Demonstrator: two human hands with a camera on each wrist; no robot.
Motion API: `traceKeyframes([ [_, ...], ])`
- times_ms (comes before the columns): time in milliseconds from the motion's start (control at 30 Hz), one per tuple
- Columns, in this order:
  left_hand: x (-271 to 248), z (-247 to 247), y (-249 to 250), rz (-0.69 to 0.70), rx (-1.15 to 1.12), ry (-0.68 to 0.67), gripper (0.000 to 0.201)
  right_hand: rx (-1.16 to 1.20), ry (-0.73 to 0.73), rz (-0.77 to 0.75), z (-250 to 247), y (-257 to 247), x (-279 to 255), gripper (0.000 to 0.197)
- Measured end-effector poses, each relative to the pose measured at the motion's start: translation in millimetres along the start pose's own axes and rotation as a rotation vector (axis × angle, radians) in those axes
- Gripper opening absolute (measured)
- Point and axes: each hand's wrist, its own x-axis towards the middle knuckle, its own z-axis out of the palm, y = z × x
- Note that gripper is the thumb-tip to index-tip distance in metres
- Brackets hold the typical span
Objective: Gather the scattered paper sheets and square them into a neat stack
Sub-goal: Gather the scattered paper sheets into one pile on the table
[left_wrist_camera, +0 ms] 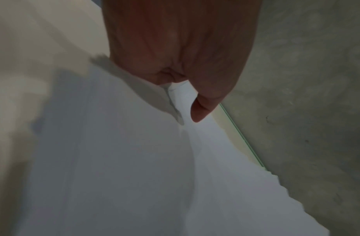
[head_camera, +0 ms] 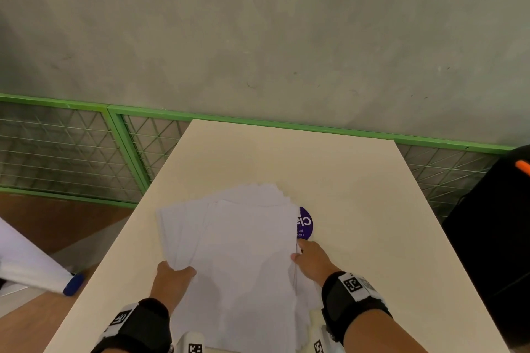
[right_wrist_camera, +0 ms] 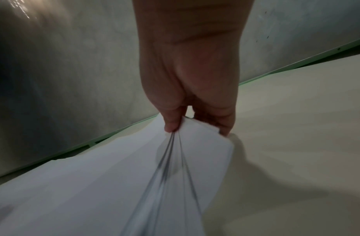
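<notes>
A loose bundle of white paper sheets (head_camera: 238, 249) is held over the cream table (head_camera: 358, 198), its far edges fanned and uneven. My left hand (head_camera: 172, 276) grips the bundle's left side, thumb on top; the left wrist view shows the thumb (left_wrist_camera: 203, 108) pressed on the sheets (left_wrist_camera: 124, 167). My right hand (head_camera: 308, 259) pinches the right edge. In the right wrist view its thumb and fingers (right_wrist_camera: 172, 123) clamp several separated sheet edges (right_wrist_camera: 154, 175).
A round purple sticker (head_camera: 305, 223) lies on the table, half hidden under the sheets' right edge. A green-framed wire fence (head_camera: 86, 146) runs behind the table. A black object with an orange part (head_camera: 493, 223) stands at the right. A white roll with a blue cap (head_camera: 43, 269) lies at the left.
</notes>
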Motion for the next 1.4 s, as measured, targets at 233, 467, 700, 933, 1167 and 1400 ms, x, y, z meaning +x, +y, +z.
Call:
traceKeyframes([
  [233, -14.5, -1.2, 9.4, -0.053, 0.332, 0.130, 0.064, 0.058, 0.056, 0.204, 11.5, -11.4, 2.2, 0.036],
  [467, -2.2, -8.3, 6.7, -0.066, 0.022, 0.064, 0.070, 0.274, 0.033, 0.228, 8.0, -12.2, 12.4, 0.028],
  [700, -5.5, -12.6, 1.4, -0.088, -0.054, -0.022, 0.063, 0.042, -0.025, 0.206, 15.8, -14.7, 7.9, 0.011],
  [933, -9.7, -13.4, 0.1, -0.083, -0.155, -0.106, 0.091, 0.307, -0.087, 0.116, 25.2, -19.8, 5.8, 0.064],
  [1167, -11.9, -7.8, -8.4, -0.089, -0.070, -0.024, 0.078, 0.199, -0.035, 0.227, 26.1, -24.4, -2.6, 0.057],
  [1400, -13.9, -6.8, -1.5, -0.005, 0.004, -0.036, 0.073, 0.465, -0.113, 0.185, 18.9, -21.2, -0.1, 0.046],
])
